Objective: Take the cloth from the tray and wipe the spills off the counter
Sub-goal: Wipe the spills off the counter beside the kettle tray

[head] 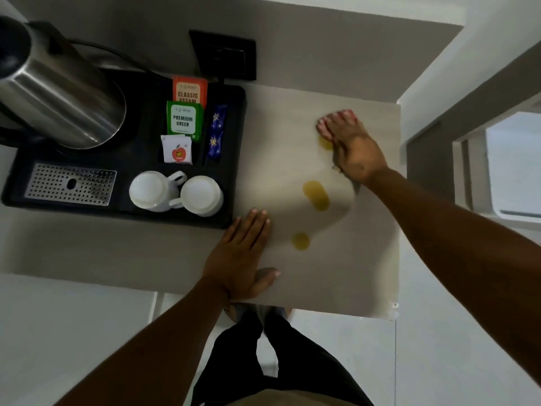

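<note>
An orange tea sachet (189, 90) standing at the back of the black tray (234, 159) reads "CLASSIC ASSAM", the second word partly covered by the sachet in front, and the small brand line above it is too fine to read; the green sachet (184, 121) just before it reads "PREMIUM GREEN", again under a tiny illegible brand line. The white sachet (176, 149) nearest the cups bears a red apple picture with a small yellow mark whose letters cannot be made out; the blue sticks (216, 131) beside them show only star-like emblems, no readable words.

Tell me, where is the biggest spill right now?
Head view: the biggest spill lies mid-counter, right of the cups, between both hands.
</note>
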